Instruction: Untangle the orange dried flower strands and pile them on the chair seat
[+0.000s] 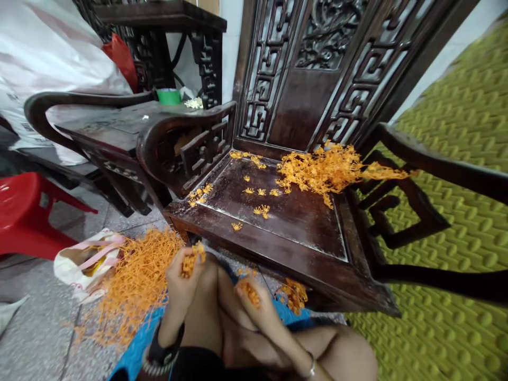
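Observation:
My left hand (181,278) is raised over my left thigh, its fingers closed round a clump of small orange claw-shaped pieces (192,261). Over my other leg, my right hand (262,311) is curled round more orange pieces (251,294). In front, the dark wooden chair seat (305,227) bears a large tangled heap of orange pieces (323,168) at its back right. Several small orange clusters (261,211) are scattered across its middle and left. Left of my left hand, a big pile of thin orange strands (137,286) lies on the floor. Exactly what the pieces are I cannot tell.
A white bag (85,267) lies beside the strand pile, near a red plastic stool (24,217). Green tape (169,96) sits on the side table (119,120). More orange pieces (293,294) lie below the chair's front edge. Yellow-green textured material (456,132) stands at right.

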The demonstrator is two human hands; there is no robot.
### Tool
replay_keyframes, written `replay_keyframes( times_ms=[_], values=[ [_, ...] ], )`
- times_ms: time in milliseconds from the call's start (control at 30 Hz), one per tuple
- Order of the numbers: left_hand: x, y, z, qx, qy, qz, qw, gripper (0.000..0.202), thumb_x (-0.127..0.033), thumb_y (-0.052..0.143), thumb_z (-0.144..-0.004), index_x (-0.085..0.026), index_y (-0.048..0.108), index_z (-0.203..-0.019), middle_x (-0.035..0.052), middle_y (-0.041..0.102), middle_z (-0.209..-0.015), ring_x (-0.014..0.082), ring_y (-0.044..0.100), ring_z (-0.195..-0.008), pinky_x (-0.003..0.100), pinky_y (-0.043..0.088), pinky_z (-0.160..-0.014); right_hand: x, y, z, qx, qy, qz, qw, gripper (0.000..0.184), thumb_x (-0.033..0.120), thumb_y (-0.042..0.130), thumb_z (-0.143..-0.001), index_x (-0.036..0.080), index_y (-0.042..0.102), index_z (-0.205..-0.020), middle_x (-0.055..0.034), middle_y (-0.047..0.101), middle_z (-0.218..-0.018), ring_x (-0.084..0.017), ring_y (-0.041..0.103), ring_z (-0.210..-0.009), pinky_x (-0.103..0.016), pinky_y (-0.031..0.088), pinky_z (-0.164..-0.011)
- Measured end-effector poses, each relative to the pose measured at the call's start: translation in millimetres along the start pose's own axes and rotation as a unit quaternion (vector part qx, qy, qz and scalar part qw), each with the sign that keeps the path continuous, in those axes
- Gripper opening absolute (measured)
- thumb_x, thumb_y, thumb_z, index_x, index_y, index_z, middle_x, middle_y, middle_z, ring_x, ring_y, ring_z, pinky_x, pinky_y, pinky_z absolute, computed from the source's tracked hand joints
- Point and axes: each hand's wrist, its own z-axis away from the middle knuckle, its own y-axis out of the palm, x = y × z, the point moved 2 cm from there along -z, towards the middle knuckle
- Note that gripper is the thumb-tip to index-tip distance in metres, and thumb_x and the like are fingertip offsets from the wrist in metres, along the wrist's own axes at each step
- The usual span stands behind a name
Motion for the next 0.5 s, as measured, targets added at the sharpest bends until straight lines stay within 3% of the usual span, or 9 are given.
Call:
replay_keyframes(
  times_ms=[67,133,167,200,300,333,400,467,500],
  values=[
    [-37.9,4.9,-38.6,-0.106,0.129,0.044,0.985,0.007,-0.027,0.056,-0.086,-0.021,0.057,-0.083,-0.0005,0.058,-0.075,0.0149,0.059,-0.070,0.026,0.049,-0.067,30.9,-21.8,-29.4,-0.052,-0.063,-0.008,0.997,0.012,0.030,0.051,-0.092,0.022,0.060,-0.091,-0.0051,0.063,-0.085,-0.021,0.062,-0.080,-0.034,0.052,-0.073],
    [-59.5,18.9,-73.0,-0.159,0.215,0.031,0.963,0.011,-0.030,0.056,-0.086,-0.020,0.059,-0.091,0.0034,0.059,-0.085,0.0179,0.060,-0.082,0.030,0.050,-0.076,55.7,-40.6,-75.2,-0.201,-0.156,0.010,0.967,0.010,0.028,0.050,-0.092,0.022,0.057,-0.091,-0.0056,0.061,-0.087,-0.021,0.060,-0.086,-0.038,0.050,-0.081],
    [-62.9,31.1,-89.7,-0.136,0.223,-0.008,0.965,0.017,-0.032,0.057,-0.087,-0.019,0.060,-0.096,0.0071,0.060,-0.093,0.0203,0.060,-0.089,0.033,0.050,-0.081,61.7,-44.9,-101.3,-0.246,-0.157,0.044,0.955,0.011,0.029,0.049,-0.092,0.021,0.058,-0.092,-0.0066,0.061,-0.089,-0.022,0.059,-0.088,-0.039,0.049,-0.083],
    [-61.0,46.0,-105.5,-0.080,0.206,-0.059,0.973,0.024,-0.035,0.056,-0.088,-0.018,0.062,-0.103,0.0110,0.061,-0.102,0.0236,0.059,-0.098,0.036,0.048,-0.087,63.0,-45.1,-127.4,-0.243,-0.132,0.092,0.957,0.015,0.033,0.050,-0.092,0.020,0.059,-0.092,-0.0085,0.062,-0.092,-0.023,0.060,-0.091,-0.042,0.048,-0.086],
    [-35.5,89.0,-136.2,0.103,0.123,-0.189,0.969,0.049,-0.044,0.051,-0.091,-0.017,0.054,-0.131,0.0189,0.053,-0.134,0.0375,0.044,-0.127,0.054,0.036,-0.104,44.1,-35.7,-175.6,-0.127,0.049,0.223,0.965,0.046,0.047,0.065,-0.081,0.015,0.061,-0.114,-0.0203,0.058,-0.121,-0.037,0.053,-0.117,-0.061,0.037,-0.098],
    [-24.6,98.1,-139.5,0.140,0.096,-0.213,0.962,0.055,-0.046,0.051,-0.091,-0.017,0.049,-0.138,0.0187,0.047,-0.142,0.0409,0.036,-0.133,0.060,0.030,-0.106,35.9,-33.0,-175.3,-0.115,0.070,0.239,0.962,0.058,0.048,0.069,-0.078,0.014,0.057,-0.123,-0.0224,0.054,-0.130,-0.039,0.047,-0.125,-0.065,0.032,-0.101],
    [-6.2,105.7,-137.1,0.165,0.069,-0.231,0.956,0.062,-0.051,0.048,-0.091,-0.018,0.042,-0.144,0.0168,0.040,-0.149,0.0429,0.025,-0.140,0.064,0.020,-0.109,21.6,-29.9,-150.3,-0.144,0.026,0.236,0.961,0.067,0.048,0.068,-0.079,0.017,0.047,-0.135,-0.0203,0.047,-0.141,-0.036,0.040,-0.133,-0.063,0.027,-0.107],
    [5.2,102.6,-126.0,0.149,0.080,-0.215,0.962,0.062,-0.053,0.045,-0.092,-0.017,0.044,-0.143,0.0154,0.040,-0.149,0.0400,0.024,-0.142,0.060,0.018,-0.113,7.8,-26.8,-101.7,-0.174,-0.059,0.207,0.961,0.050,0.043,0.060,-0.088,0.019,0.051,-0.130,-0.0165,0.053,-0.136,-0.029,0.048,-0.127,-0.053,0.036,-0.105],
    [8.7,99.3,-119.0,0.142,0.091,-0.200,0.965,0.062,-0.054,0.044,-0.092,-0.017,0.046,-0.141,0.0151,0.042,-0.148,0.0381,0.025,-0.142,0.057,0.020,-0.113,-0.3,-23.7,-73.9,-0.155,-0.080,0.197,0.965,0.035,0.039,0.054,-0.092,0.018,0.057,-0.120,-0.0159,0.061,-0.124,-0.027,0.055,-0.117,-0.049,0.043,-0.099]
  ],
)
